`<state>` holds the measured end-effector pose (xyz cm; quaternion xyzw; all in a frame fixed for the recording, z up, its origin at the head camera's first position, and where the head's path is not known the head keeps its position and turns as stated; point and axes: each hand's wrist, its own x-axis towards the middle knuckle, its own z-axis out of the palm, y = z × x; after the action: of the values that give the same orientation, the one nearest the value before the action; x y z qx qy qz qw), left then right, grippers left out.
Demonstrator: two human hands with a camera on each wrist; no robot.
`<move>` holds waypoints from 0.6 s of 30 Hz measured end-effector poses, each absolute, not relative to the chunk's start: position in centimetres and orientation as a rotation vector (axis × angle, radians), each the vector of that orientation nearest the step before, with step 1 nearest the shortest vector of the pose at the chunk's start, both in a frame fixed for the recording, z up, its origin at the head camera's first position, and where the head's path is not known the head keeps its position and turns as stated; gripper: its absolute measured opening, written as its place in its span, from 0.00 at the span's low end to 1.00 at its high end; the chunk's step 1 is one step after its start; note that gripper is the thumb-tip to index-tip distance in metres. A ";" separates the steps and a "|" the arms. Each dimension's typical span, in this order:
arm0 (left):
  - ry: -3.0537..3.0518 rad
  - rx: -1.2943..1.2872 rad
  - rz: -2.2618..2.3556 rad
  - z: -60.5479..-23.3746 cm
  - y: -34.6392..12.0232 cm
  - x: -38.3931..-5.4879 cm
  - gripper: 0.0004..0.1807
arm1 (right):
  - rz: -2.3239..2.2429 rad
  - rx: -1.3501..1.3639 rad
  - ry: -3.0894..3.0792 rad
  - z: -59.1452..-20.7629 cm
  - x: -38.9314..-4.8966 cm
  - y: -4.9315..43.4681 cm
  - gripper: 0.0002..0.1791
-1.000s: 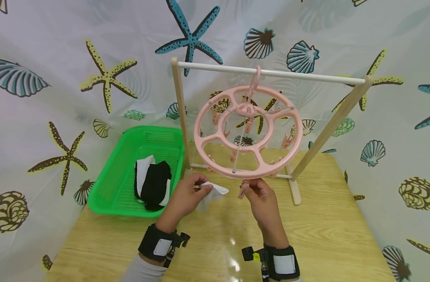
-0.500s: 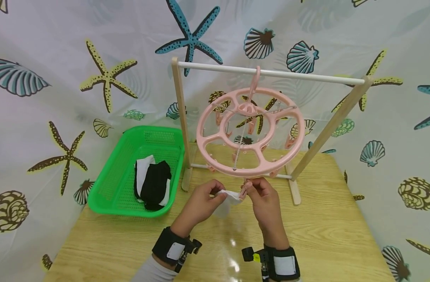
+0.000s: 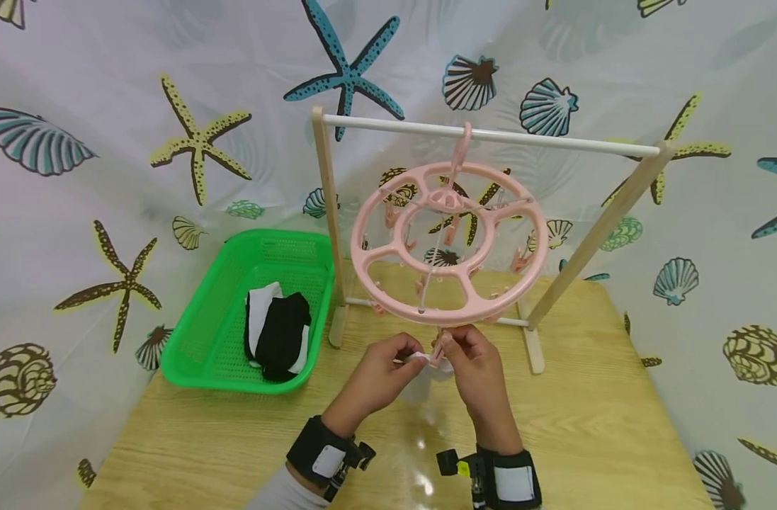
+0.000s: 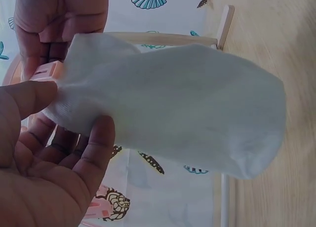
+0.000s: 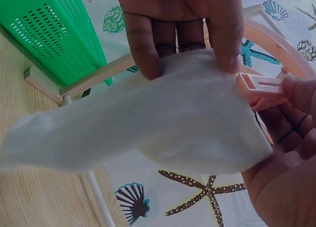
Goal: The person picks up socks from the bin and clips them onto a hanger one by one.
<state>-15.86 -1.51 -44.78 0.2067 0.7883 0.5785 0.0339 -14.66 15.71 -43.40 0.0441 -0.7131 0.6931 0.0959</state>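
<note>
A white sock [image 4: 187, 98] hangs by its cuff from my left hand [image 3: 383, 372], whose thumb and fingers pinch the cuff edge. My right hand [image 3: 474, 365] grips a pink clothespin [image 5: 261, 86] between thumb and fingers. In both wrist views the clothespin's tip is right at the sock's cuff, close beside my left thumb. This clothespin hangs under the front rim of a round pink drying hanger [image 3: 420, 308]. In the head view most of the sock is hidden behind my hands.
The hanger hooks onto the white bar [image 3: 554, 142] of a wooden stand [image 3: 592, 244]. Several other pink clothespins dangle from its rings. To the left, a green basket [image 3: 197, 333] holds black and white cloth items [image 3: 282, 333]. A patterned curtain [image 3: 235, 42] rises behind the wooden table [image 3: 592, 425].
My left hand has moved right with the sock, bringing its cuff to the clothespin. My right hand stays nearly in place on the clothespin. The hanger has swayed slightly.
</note>
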 end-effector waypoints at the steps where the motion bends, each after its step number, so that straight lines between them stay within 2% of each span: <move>1: 2.411 0.623 1.797 -44.8 -1.5 -15.8 0.04 | 2.050 0.133 -2.118 -43.5 -14.7 15.7 0.08; 18: 2.360 0.504 1.949 -45.3 -1.4 -15.4 0.06 | 2.048 0.147 -2.152 -44.5 -14.2 15.4 0.12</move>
<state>-15.41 -1.44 -45.31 0.1626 0.7606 0.6282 0.0195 -14.16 15.44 -44.52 0.0493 -0.7209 0.6862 0.0836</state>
